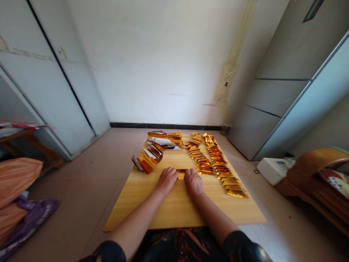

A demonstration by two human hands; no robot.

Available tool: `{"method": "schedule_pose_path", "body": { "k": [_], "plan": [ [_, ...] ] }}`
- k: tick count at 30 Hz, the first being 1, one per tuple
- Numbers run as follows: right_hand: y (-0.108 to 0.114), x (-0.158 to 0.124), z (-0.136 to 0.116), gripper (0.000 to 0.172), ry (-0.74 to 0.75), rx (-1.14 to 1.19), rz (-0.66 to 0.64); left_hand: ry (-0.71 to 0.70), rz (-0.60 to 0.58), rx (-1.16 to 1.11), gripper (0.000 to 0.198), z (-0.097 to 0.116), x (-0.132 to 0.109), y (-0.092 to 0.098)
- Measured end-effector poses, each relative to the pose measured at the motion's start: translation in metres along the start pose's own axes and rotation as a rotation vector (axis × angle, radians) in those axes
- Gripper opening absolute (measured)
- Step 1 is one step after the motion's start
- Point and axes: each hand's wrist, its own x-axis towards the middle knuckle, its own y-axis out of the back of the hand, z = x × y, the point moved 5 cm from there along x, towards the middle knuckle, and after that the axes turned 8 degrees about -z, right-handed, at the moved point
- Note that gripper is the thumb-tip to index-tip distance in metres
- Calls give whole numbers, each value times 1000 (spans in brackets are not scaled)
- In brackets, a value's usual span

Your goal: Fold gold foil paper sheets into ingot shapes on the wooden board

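Dark patterned sleeves [106,251] end at bare forearms [136,225] reaching over a pale wooden board [240,214] laid on the floor [81,174]. The left hand [167,181] and right hand [193,182] sit close together, their fingers [172,174] held together and curled downward at either end of a small folded strip of gold foil [180,175] near the board's middle; whether they pinch it cannot be told. To the right, two long rows of folded gold pieces [218,160] appear done, neatly overlapped; to the left, a looser heap of gold-and-white sheets [148,162] seems left to do.
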Motion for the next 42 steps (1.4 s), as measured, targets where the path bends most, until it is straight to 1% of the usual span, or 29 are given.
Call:
{"method": "schedule_pose_path", "body": {
  "k": [6,11,16,19,23,25,27,29,31,34,38,42],
  "plan": [
    [8,-6,3,15,74,25,-11,-53,2,39,24,3,-15,6],
    [13,-7,3,14,92,40,-10,-43,-2,35,26,6,-26,10],
    [13,-7,8,14,100,108,-11,-27,8,16,24,8,-31,11],
    [15,-7,7,14,154,146,37,-26,18,30,24,9,-33,11],
    [19,-3,-5,20,239,265,91,-33,26,39,24,11,-32,10],
    [19,0,-13,24,259,367,56,-30,21,39,24,11,-30,10],
    [16,3,-19,24,237,423,-21,-24,18,32,24,11,-30,11],
    [14,6,-20,23,164,405,-89,-20,22,18,23,9,-30,12],
    [14,7,-18,23,101,338,-148,-22,38,-5,22,6,-31,12],
    [16,10,-16,24,81,267,-228,-23,72,-62,24,-5,-35,10],
    [20,14,-16,26,65,255,-256,8,94,-130,28,-21,-40,5],
    [22,15,-20,27,20,250,-283,14,94,-140,30,-25,-42,5]
  ]
}}
